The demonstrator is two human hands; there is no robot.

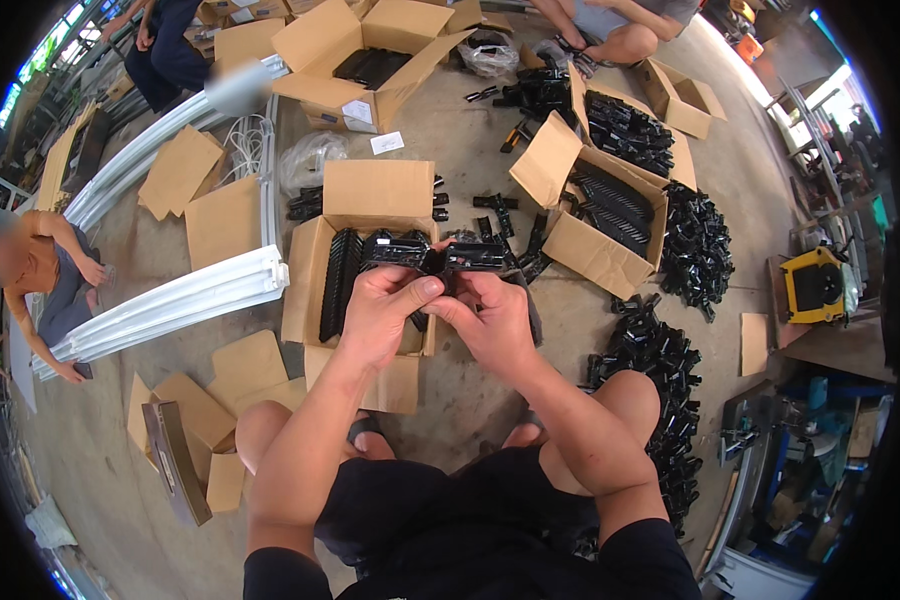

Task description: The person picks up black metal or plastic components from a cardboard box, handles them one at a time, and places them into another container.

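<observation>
My left hand [378,318] and my right hand [492,318] are close together in front of me, thumbs nearly meeting. Between their fingers is a glossy black plastic part [473,257], spread wide like two arms with a dark middle. Whether it is one piece or two joined pieces I cannot tell. Both hands are closed on it, the left at its left arm and the right at its right arm. Just beyond and under my hands stands an open cardboard box [305,285], with rows of black ribbed parts [342,275] packed inside. My hands hide some of its contents.
A large heap of black parts [660,370] lies by my right knee. Another open box [605,258] stands front right, a third [335,107] farther off. Long white metal profiles [180,305] and cardboard sheets [255,365] lie left. Other people sit left and at the back.
</observation>
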